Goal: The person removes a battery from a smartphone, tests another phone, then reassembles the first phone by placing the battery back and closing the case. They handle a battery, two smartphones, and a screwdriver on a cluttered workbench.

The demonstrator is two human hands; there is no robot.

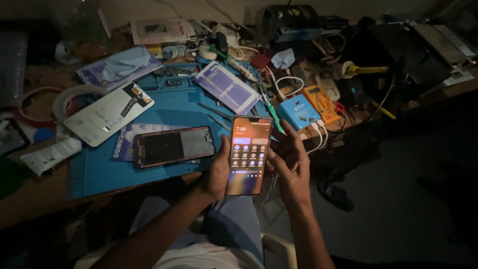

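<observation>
My left hand (217,172) grips a lit smartphone (249,154) upright by its left edge, screen toward me, showing rows of round icons. My right hand (291,162) hovers just right of the phone with fingers spread, fingertips close to its right edge, holding nothing. Both hands are over my lap, just in front of the bench edge. A second phone with a dark screen (173,146) lies flat on the blue work mat (99,169), left of the held phone.
On the mat lie a white display panel with a flex cable (107,114), tweezers (215,110) and a blue-white packet (227,87). A blue box with white cables (298,111), an orange multimeter (321,102), tape rolls (69,97) and a white tube (50,155) crowd the bench. Dark floor lies at right.
</observation>
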